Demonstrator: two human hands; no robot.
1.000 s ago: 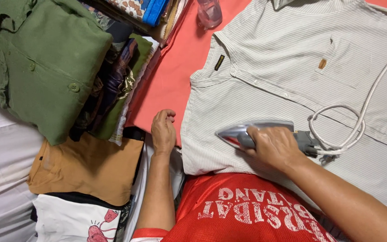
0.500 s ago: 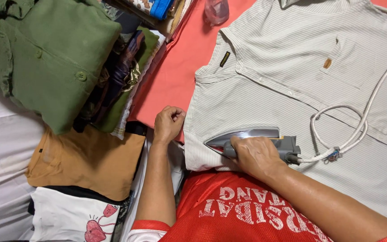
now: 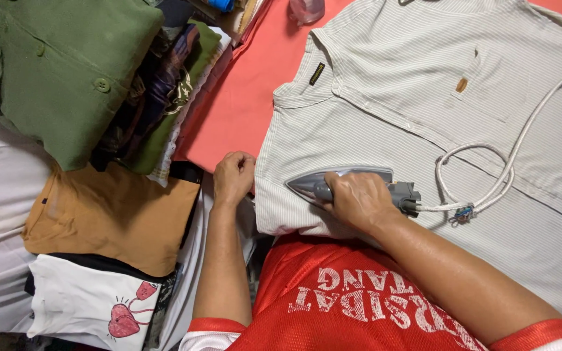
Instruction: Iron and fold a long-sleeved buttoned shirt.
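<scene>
Fingers of the right hand (image 3: 359,198) are wrapped tight round the handle of the iron (image 3: 349,184), knuckles up, and the grey soleplate is pressed flat on the near left part of the striped shirt (image 3: 424,110), its tip pointed left. The shirt is spread front-up across the coral board (image 3: 242,97), collar to the far side, with a small tab seen on the chest pocket. From the iron's right end a white cord (image 3: 502,172) is looped over the shirt and carried off to the far right edge.

The left hand (image 3: 233,179) is curled loosely, fingers bent under, and is set at the shirt's left hem where cloth meets board; whether the hem is pinched or only pressed cannot be told. Both forearms are seen coming in from the near side, over a red jersey (image 3: 352,299) with white lettering.

To the left, well apart from the iron, folded clothes are stacked: a green shirt (image 3: 53,65) on the far left, dark patterned cloth (image 3: 157,84) just beside it, a tan garment (image 3: 112,214) nearer, and a white tee (image 3: 92,305) with a red print nearest of all. At the far edge of the board, a clear bottle (image 3: 307,10) is partly cut off by the frame.
</scene>
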